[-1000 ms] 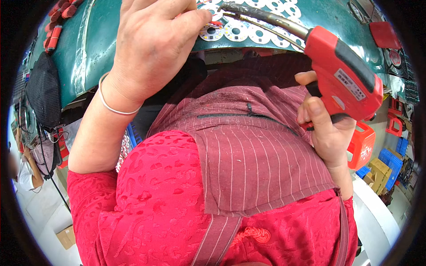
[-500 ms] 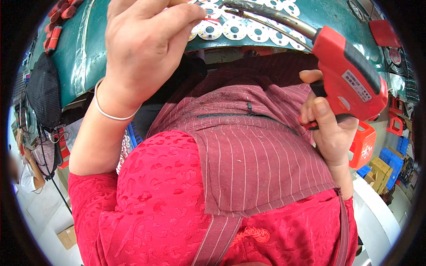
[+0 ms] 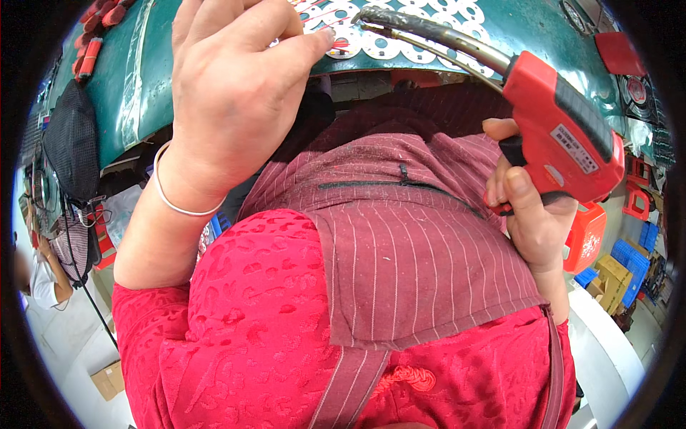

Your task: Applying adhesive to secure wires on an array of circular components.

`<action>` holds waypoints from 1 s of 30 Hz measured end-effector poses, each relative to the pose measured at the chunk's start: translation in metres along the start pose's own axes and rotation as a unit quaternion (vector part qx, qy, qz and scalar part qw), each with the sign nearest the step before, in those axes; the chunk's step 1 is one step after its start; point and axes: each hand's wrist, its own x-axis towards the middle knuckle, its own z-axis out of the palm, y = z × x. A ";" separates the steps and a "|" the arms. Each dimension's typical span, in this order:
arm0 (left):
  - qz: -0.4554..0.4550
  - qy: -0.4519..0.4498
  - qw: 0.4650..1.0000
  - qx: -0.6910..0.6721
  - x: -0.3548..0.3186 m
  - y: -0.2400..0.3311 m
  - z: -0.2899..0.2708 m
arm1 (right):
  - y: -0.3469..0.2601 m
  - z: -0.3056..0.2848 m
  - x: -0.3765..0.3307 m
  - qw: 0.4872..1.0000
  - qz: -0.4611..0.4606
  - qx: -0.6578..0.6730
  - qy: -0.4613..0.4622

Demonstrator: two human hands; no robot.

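Red soldering gun (image 3: 564, 132), right hand (image 3: 527, 196) | left fingers (image 3: 307, 48): hold unclear | discs (image 3: 379, 55) cropped

White label (image 3: 574, 149), on red soldering gun (image 3: 539, 107), print too small to read

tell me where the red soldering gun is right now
In the head view, the red soldering gun is right of centre in the right hand, its dark tip appearing over the white round boards.

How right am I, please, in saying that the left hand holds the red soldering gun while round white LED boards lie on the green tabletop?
The head view shows the right hand, not the left hand, holding the soldering gun; the rest is right.
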 end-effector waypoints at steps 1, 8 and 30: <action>-0.004 -0.006 1.000 -0.005 -0.001 0.001 0.000 | 0.000 0.001 -0.001 1.000 -0.006 -0.001 -0.001; -0.006 0.011 1.000 -0.023 -0.005 -0.003 0.000 | 0.002 0.004 -0.004 1.000 -0.016 0.004 -0.008; -0.006 -0.017 0.999 -0.038 -0.006 -0.006 0.002 | 0.000 0.014 -0.004 1.000 -0.011 -0.010 0.011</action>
